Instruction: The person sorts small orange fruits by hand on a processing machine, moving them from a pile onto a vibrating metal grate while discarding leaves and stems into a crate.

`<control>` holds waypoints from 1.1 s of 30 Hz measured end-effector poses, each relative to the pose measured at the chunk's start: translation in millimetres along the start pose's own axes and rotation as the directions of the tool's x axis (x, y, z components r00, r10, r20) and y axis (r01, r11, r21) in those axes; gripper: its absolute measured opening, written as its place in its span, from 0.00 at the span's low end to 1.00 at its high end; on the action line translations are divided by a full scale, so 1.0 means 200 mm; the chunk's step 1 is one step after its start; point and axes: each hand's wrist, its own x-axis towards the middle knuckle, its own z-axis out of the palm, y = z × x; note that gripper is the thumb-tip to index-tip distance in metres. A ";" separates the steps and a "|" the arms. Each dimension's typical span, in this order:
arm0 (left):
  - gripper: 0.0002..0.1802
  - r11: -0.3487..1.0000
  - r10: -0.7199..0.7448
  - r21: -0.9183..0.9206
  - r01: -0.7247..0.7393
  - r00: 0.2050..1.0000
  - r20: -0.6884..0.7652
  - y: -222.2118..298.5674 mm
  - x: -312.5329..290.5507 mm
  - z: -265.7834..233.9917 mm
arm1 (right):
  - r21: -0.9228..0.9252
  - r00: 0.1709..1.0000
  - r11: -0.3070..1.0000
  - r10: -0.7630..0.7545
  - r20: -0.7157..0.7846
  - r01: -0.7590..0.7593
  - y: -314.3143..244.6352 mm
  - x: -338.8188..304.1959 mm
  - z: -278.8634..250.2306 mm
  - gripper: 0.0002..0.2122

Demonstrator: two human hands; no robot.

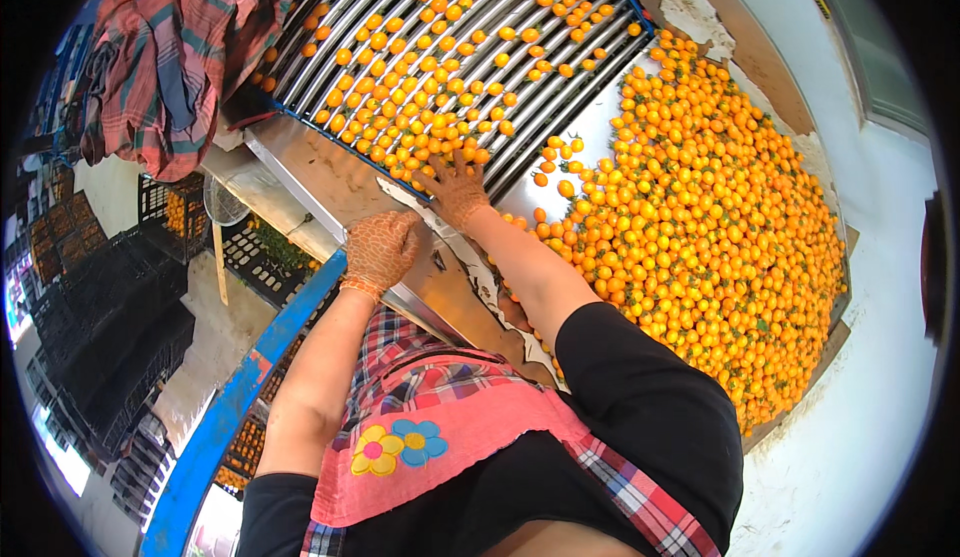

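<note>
Small orange cherry tomatoes point(432, 92), some with green stems, lie scattered over a bed of metal rollers point(545, 112). My right hand point(457, 194), in an orange patterned glove, reaches to the near edge of the rollers. Its fingers are spread and touch the tomatoes gathered there. Closer to me and further left, my left hand point(382, 252) wears a matching glove and is curled into a fist above the metal ledge point(300, 182). What the fist holds, if anything, is hidden. A large heap of the same tomatoes point(710, 227) fills the surface to the right.
A plaid cloth point(185, 57) hangs at the upper left. Below it are black crates point(110, 317), some with tomatoes, and a round strainer point(226, 200). A blue bar point(245, 387) runs along my left side. Cardboard point(450, 277) lines the ledge before me; a pale wall stands at right.
</note>
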 end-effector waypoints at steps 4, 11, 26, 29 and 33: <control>0.11 0.999 -0.042 -0.019 0.042 0.999 -0.005 0.00 -0.01 0.03 | -0.262 0.903 0.965 0.129 0.411 -0.018 0.16 -0.23 -0.09 0.28; 0.11 1.000 -0.020 -0.012 0.019 0.998 -0.054 -0.01 0.00 0.03 | 0.087 0.831 0.860 0.452 0.326 -0.502 0.20 -0.76 -0.09 0.27; 0.10 0.999 -0.024 -0.025 0.023 0.998 -0.055 0.02 0.02 0.02 | 0.846 0.482 -0.260 0.727 0.489 -0.465 0.40 -0.10 0.19 0.33; 0.13 0.998 -0.056 0.001 0.056 0.996 -0.063 -0.01 -0.01 0.02 | 0.944 0.719 -0.328 0.649 0.251 -0.033 0.44 -0.04 -0.25 0.38; 0.12 0.999 -0.039 -0.018 0.037 0.996 -0.079 0.00 -0.01 0.03 | 0.735 0.693 0.547 0.706 -0.147 -0.401 0.73 -0.10 -0.34 0.39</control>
